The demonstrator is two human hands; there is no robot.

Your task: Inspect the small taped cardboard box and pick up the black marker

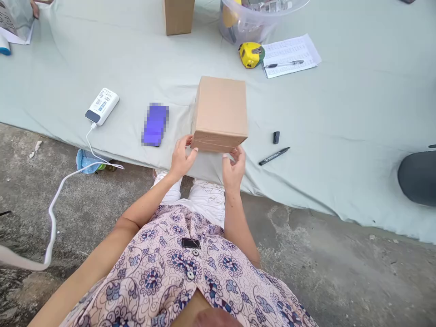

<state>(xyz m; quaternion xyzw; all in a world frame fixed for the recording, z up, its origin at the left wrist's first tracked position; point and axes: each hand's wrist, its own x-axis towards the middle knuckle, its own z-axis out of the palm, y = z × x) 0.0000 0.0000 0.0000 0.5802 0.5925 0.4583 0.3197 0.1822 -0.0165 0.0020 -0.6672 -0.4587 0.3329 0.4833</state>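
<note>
The left hand is half open, and its fingers touch the near left corner of a brown cardboard box. The right hand is curved too, with its fingertips on the near edge of the box. The box is just between both hands, on a pale green cloth. The print on a white power bank is too small to read.
</note>
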